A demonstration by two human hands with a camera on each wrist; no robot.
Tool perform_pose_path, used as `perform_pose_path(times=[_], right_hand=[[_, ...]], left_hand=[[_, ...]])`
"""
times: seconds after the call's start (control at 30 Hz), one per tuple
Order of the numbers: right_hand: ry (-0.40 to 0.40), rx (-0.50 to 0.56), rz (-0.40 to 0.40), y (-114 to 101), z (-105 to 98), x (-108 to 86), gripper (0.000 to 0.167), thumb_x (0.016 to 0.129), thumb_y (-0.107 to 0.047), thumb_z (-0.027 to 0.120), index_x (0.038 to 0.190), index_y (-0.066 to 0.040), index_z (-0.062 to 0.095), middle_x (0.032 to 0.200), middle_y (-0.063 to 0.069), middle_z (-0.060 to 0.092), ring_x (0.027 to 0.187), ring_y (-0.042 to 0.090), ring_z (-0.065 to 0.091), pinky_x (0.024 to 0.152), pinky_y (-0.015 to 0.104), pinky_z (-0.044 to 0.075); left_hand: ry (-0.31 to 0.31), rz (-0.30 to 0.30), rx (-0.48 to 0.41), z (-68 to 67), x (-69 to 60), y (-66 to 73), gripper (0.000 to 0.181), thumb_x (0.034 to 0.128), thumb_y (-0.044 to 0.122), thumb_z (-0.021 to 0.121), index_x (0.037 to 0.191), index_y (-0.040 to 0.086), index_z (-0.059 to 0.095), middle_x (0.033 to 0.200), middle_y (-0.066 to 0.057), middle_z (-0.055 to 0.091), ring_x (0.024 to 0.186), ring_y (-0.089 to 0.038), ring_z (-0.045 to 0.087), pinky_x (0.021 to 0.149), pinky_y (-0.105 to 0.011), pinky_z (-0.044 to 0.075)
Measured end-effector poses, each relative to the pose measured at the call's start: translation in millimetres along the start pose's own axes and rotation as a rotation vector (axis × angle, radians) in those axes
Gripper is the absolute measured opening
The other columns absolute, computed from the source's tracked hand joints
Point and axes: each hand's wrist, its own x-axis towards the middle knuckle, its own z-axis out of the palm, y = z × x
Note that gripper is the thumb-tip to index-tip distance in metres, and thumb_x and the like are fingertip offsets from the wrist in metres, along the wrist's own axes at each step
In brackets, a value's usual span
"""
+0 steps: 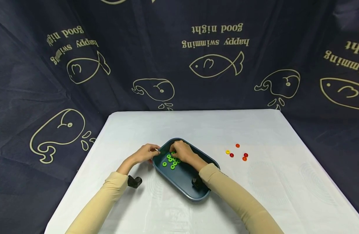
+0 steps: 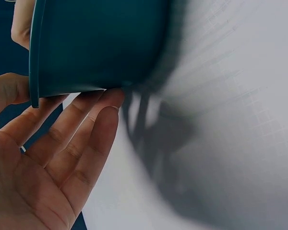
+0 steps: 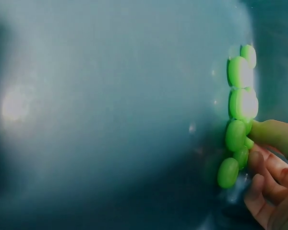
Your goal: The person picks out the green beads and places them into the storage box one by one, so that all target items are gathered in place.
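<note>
A dark blue-grey oval-cornered tray (image 1: pixel 182 177) sits slantwise on the table, with several small green rings (image 1: pixel 172 167) gathered at its far left end. At that end my left hand (image 1: pixel 142 153) grips the tray, thumb at the rim and fingertips against the outer wall (image 2: pixel 101 48). My right hand (image 1: pixel 182 151) reaches inside over the rings. In the right wrist view, its thumb and fingers (image 3: pixel 271 132) pinch a green ring (image 3: pixel 249 142) partly hidden behind others. The rest of the rings lie bunched against one another.
To the right of the tray, a yellow ring (image 1: pixel 227 152) and several red and orange rings (image 1: pixel 237 145) lie loose on the white-covered table (image 1: pixel 132 126). A dark printed cloth (image 1: pixel 156 42) hangs behind the table's far edge.
</note>
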Motion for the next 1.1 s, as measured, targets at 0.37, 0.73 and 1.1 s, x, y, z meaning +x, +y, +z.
perform_pose_path(times=[0.37, 0.73, 1.1], right_hand=[[-0.001, 0.015, -0.014, -0.1, -5.3, -1.2, 0.018, 0.083, -0.013, 0.071, 0.1, -0.007, 0.072, 0.1, 0.007, 0.069, 0.091, 0.019, 0.066, 0.074, 0.031, 0.056], [0.041, 0.052, -0.049, -4.2, -28.3, -7.3, 0.018, 0.082, -0.014, 0.073, 0.098, -0.008, 0.073, 0.098, 0.006, 0.069, 0.092, 0.019, 0.065, 0.078, 0.031, 0.055], [0.177, 0.131, -0.057, 14.6, -69.8, -20.1, 0.019, 0.083, -0.015, 0.071, 0.099, -0.007, 0.073, 0.096, 0.007, 0.069, 0.086, 0.026, 0.065, 0.073, 0.033, 0.055]], left_hand=[[-0.004, 0.01, -0.01, 0.1, 0.4, 0.3, 0.037, 0.0959, 0.015, 0.05, 0.126, -0.005, 0.054, 0.106, -0.026, 0.065, 0.07, -0.022, 0.066, 0.063, -0.045, 0.058], [-0.026, 0.019, -0.013, -0.7, 0.6, -0.3, 0.037, 0.0965, 0.015, 0.049, 0.126, -0.006, 0.053, 0.106, -0.028, 0.064, 0.064, -0.013, 0.063, 0.064, -0.047, 0.058], [-0.014, 0.006, 0.008, -0.1, 2.4, -2.8, 0.038, 0.0963, 0.015, 0.05, 0.127, -0.008, 0.052, 0.108, -0.028, 0.064, 0.062, -0.012, 0.062, 0.063, -0.045, 0.058]])
